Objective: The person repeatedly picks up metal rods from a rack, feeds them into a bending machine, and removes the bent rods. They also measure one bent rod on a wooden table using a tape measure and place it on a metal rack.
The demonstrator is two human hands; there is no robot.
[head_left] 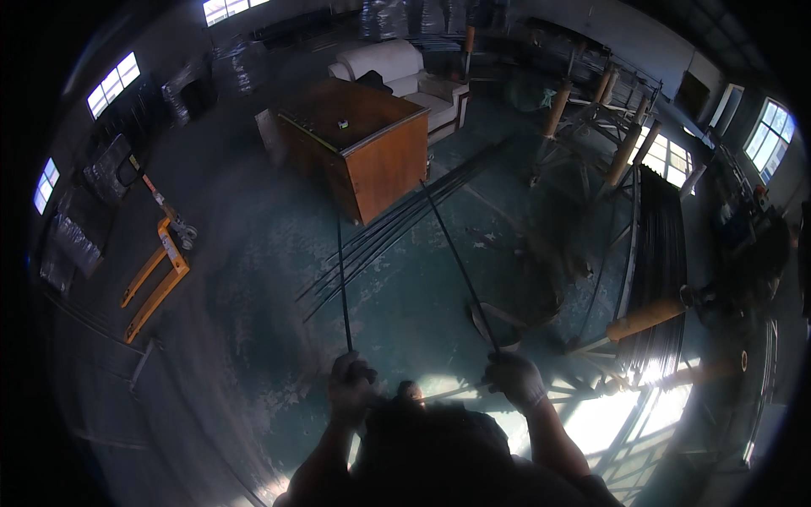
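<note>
A worn green floor (pixel 270 262) is spreading under everything, and a bright patch of light (pixel 600 422) is lying on it at the lower right. On the right side, a thick row of dark bars (pixel 663 245) is resting beside a metal frame. Toward the back, a pale sofa (pixel 380 61) is standing behind a brown wooden desk (pixel 389 165). On the left, a yellow pallet truck (pixel 173 253) is standing well apart from the desk, with its two forks pointing toward the lower left. In the middle of the floor, a loose group of long thin rods (pixel 405 215) is lying aslant, just beside the desk. In front of the person, a left rod (pixel 344 287) and a right rod (pixel 463 270) are running forward from the hands toward the desk; I cannot tell if their far ends are touching something. The left hand (pixel 351 384) is grasping the left rod, with its fingers closing around it. The right hand (pixel 515 378) is likewise grasping the right rod, well apart from the other hand. On the desk top, a small object (pixel 343 124) is lying near a yellow strip (pixel 312 133)
</note>
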